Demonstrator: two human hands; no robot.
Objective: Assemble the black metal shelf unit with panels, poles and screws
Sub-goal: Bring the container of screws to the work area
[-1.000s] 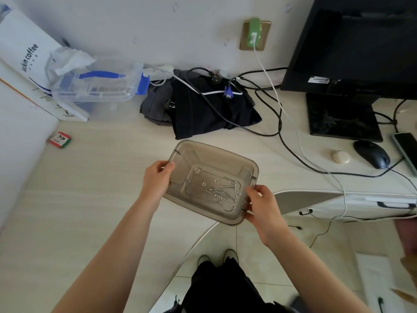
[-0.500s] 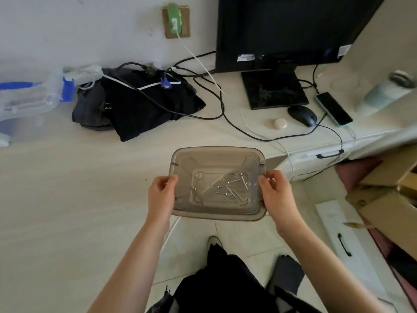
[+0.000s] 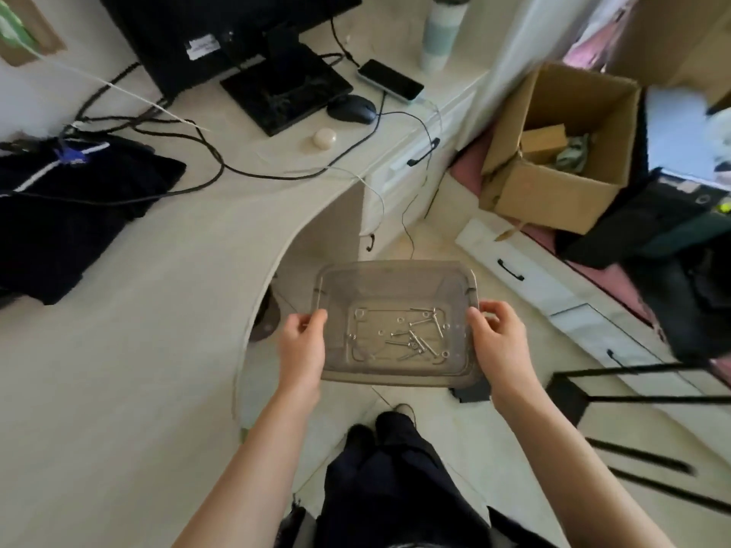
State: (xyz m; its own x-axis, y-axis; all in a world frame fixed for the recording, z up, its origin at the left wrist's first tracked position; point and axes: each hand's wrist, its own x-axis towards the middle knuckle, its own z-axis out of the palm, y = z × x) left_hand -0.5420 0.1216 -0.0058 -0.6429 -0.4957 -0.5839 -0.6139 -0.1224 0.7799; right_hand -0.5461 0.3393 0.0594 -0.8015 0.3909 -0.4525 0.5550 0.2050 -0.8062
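Carrying smoky clear plastic tray (image 3: 395, 278) level above floor, just right of pale surface (image 3: 158, 310): left hand (image 3: 302, 350) clamps left rim, right hand (image 3: 498, 346) clamps right rim. Loose screws (image 3: 415, 340) and washers lie scattered on tray bottom. Tray looks light, stiff, slick; contents likely slide if tipped. Black poles (image 3: 641, 397) on floor, near right.

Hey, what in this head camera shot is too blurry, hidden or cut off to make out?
- Small silver screws in the smoky clear plastic tub: too small and overlapped to count.
- Black metal shelf poles: cut off by the right edge.
- Open brown cardboard box: contents blurred.
- Left hand and right hand: fingers under the tub hidden.
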